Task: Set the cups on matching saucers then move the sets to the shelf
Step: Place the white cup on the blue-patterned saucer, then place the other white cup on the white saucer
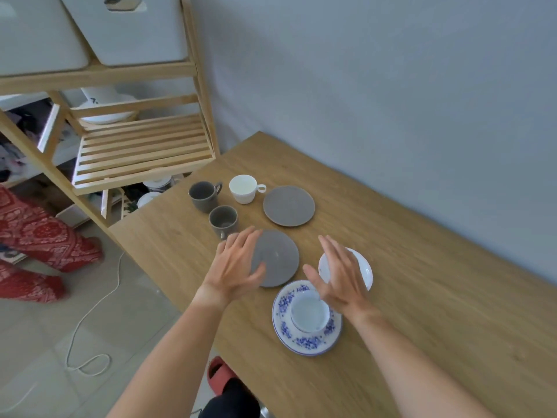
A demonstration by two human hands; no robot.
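A blue-and-white cup (309, 312) stands on the blue-patterned saucer (286, 330) near the table's front. My right hand (340, 276) hovers open over a plain white saucer (363, 267). My left hand (238, 263) is open above the left edge of a grey saucer (280, 257). A second grey saucer (289, 205) lies farther back. Two grey cups (204, 195) (223, 220) and a white cup (244, 188) stand on the table to the left of it. The wooden slatted shelf (141, 149) is at the far left.
The wooden table (422, 297) runs along a grey wall. White bins and bowls fill the rack's other levels. A person in red patterned trousers (39, 245) stands at left on the floor, beside a white cable (90, 327). A red slipper (218, 375) lies below the table edge.
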